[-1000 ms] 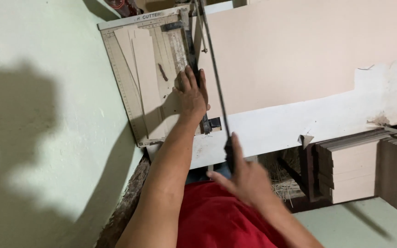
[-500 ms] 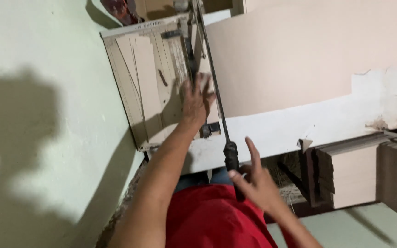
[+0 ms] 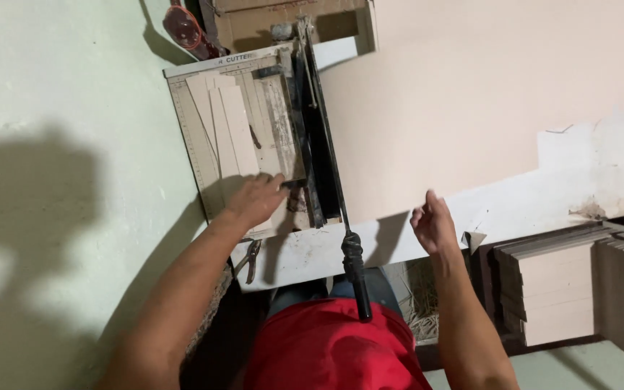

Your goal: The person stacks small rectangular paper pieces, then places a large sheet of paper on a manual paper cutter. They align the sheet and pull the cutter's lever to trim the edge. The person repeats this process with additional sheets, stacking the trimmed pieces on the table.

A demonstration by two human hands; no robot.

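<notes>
**Lever arm down and released; both hands repositioned at the cutter**

All positions are given relative to the paper cutter (image 3: 254,137).

1. Large cardboard sheet (image 3: 485,94): pale pink, extends right of the cutter across the white worktable (image 3: 514,206). Its left edge lies at the blade line.
2. Paper cutter: gridded base against the green wall (image 3: 59,108). Cut cardboard strips (image 3: 229,123) lie on the base, left of the blade.
3. Lever arm (image 3: 326,144): half a second ago it stood raised with the right hand beside its grip. It now lies down along the cutter's right edge, black handle (image 3: 355,278) projecting past the near end, untouched. Judgement: a stroke is complete.
4. Left hand (image 3: 258,198): moved from the blade clamp to the near-left base; fingers loosely curled on a strip, grip not confirmed.
5. Right hand (image 3: 433,224): off the handle, right of the cutter, open, fingers spread over the sheet's near edge.
6. Pliers (image 3: 250,258): on the table edge, just near of the cutter.
</notes>
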